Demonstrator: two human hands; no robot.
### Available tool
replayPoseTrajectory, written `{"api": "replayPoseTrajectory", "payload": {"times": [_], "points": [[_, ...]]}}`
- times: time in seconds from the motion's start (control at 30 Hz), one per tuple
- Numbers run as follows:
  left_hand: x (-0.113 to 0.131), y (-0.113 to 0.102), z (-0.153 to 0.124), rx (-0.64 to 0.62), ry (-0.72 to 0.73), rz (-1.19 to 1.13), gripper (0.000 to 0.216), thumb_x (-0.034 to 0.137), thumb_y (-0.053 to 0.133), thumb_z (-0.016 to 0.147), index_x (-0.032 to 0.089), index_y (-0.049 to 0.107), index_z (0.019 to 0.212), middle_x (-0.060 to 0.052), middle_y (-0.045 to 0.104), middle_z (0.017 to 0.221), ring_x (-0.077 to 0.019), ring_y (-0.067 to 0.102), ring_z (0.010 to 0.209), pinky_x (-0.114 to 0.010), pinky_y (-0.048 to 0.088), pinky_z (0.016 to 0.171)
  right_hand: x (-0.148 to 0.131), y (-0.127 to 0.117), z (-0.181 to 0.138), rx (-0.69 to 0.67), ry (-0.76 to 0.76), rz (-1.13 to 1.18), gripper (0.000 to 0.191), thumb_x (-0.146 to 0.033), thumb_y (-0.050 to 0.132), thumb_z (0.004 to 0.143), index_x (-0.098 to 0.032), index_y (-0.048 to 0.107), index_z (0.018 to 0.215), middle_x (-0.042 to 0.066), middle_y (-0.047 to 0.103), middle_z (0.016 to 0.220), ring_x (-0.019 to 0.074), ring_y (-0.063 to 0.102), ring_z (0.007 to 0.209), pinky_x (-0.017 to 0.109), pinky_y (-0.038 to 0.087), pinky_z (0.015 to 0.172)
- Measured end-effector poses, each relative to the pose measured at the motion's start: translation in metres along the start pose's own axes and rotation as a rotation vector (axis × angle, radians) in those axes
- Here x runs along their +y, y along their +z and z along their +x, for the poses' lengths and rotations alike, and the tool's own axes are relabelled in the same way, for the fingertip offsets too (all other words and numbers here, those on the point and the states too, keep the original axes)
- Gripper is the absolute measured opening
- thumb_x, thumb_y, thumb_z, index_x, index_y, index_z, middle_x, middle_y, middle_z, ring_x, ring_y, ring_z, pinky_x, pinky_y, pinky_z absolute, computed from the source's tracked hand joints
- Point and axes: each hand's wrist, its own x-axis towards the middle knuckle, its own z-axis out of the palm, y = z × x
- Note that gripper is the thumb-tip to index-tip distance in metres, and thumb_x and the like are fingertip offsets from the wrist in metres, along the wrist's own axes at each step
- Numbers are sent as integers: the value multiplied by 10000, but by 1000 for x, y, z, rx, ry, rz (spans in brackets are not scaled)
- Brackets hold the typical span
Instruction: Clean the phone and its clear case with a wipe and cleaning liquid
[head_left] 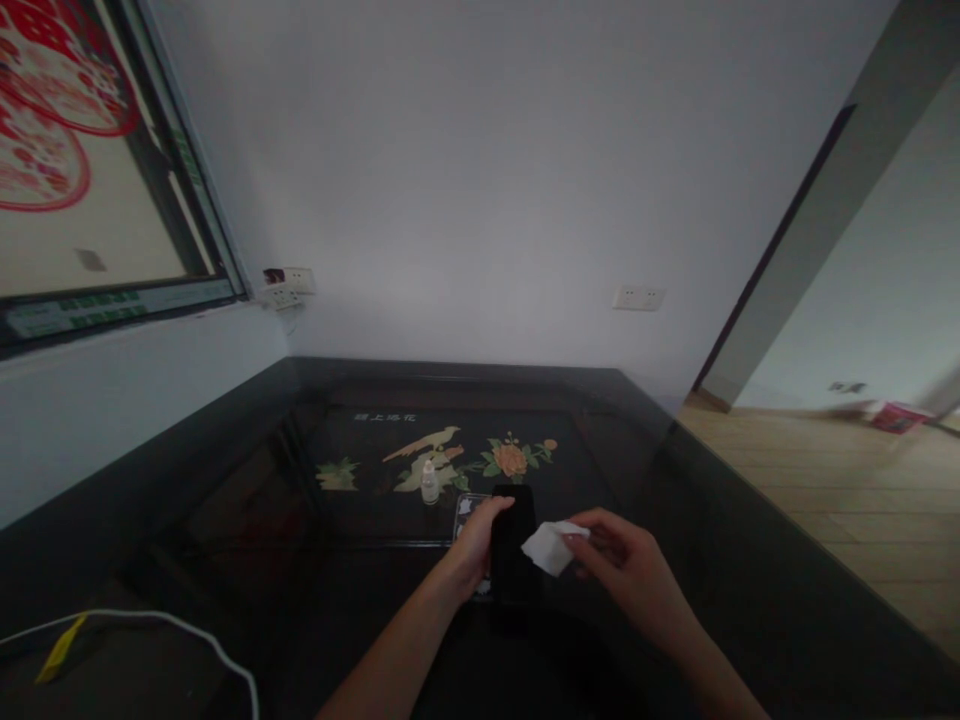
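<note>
My left hand [478, 540] is closed around the left side of a black smartphone [514, 550], its thumb lying over the upper part of the dark screen. Pinched between the thumb and fingers of my right hand [619, 555] is a white wipe [550, 547], just at the phone's right edge; whether it touches the phone I cannot tell. Partly hidden behind my left hand lies a clear phone case [463, 507] with pale patterns. Beyond it a small clear bottle [429, 483] with a whitish top stands upright on the table.
The glossy black table [337, 600] bears a bird-and-flower picture and meets the wall at the back. A white cable [172, 620] with a yellow tag [61, 650] lies at the front left. Sockets [637, 298] are on the wall, and a window [97, 200] is at the left.
</note>
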Motion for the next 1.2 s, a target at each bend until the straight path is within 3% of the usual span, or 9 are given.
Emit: {"api": "replayPoseTrajectory", "payload": {"times": [0.13, 0.27, 0.43, 0.53, 0.63, 0.73, 0.9, 1.07, 1.2], "points": [[-1, 2, -8, 55, 110, 129, 581, 449, 832, 720, 207, 546, 1164, -15, 685, 771, -216, 681, 609, -318, 536, 588, 7, -4, 9, 172, 22, 127, 413, -539, 834, 727, -184, 738, 914, 86, 793, 926, 274, 763, 865, 320, 666, 652], [3, 8, -19, 78, 166, 125, 685, 416, 920, 629, 241, 532, 1166, -49, 724, 933, -242, 720, 818, -322, 561, 685, 14, -7, 14, 248, 6, 175, 432, -531, 859, 703, -175, 737, 917, 97, 797, 949, 279, 764, 893, 350, 675, 745], [4, 10, -18, 60, 100, 50, 401, 418, 810, 752, 211, 601, 1024, 14, 657, 782, -143, 643, 620, -237, 501, 548, 21, -9, 19, 309, -6, 204, 445, -540, 865, 690, -180, 735, 918, 104, 802, 964, 286, 769, 900, 386, 659, 834], [5, 10, -16, 3, 9, -96, 332, 444, 687, 870, 151, 662, 1025, -1, 632, 744, -143, 657, 654, -248, 533, 582, 23, -10, 21, 335, -16, 193, 449, -542, 868, 684, -180, 729, 910, 109, 805, 963, 297, 772, 899, 409, 645, 862], [8, 13, -18, -43, -52, -177, 396, 473, 584, 948, 103, 688, 1045, -75, 696, 812, -191, 708, 772, -293, 578, 653, 25, -10, 22, 347, -25, 152, 446, -541, 857, 700, -178, 721, 921, 105, 804, 934, 305, 773, 904, 400, 640, 845], [10, 15, -22, -125, -85, -217, 505, 528, 506, 984, 73, 688, 1107, -167, 747, 1012, -220, 730, 841, -321, 597, 692, 25, -9, 21, 338, -35, 110, 426, -528, 843, 725, -179, 714, 932, 96, 802, 922, 296, 773, 909, 377, 630, 848], [8, 13, -20, -255, -84, -286, 613, 557, 401, 1014, 44, 650, 1237, -228, 703, 1232, -276, 738, 958, -370, 604, 772, 21, -4, 20, 327, -60, 89, 391, -523, 812, 762, -193, 706, 942, 95, 802, 964, 298, 769, 937, 391, 621, 885], [7, 12, -18, -227, -60, -305, 624, 560, 430, 1005, 16, 663, 1204, -212, 745, 1032, -269, 742, 857, -416, 599, 822, 18, 0, 21, 337, -69, 96, 357, -500, 814, 766, -205, 702, 934, 108, 805, 1007, 315, 765, 981, 432, 615, 923], [6, 14, -20, -247, -104, -278, 660, 611, 442, 989, 24, 674, 1182, -185, 746, 952, -245, 736, 791, -398, 605, 792, 20, 4, 24, 324, -128, 137, 296, -464, 773, 823, -210, 676, 942, 130, 753, 1226, 301, 703, 1169, 449, 554, 1042]]}}
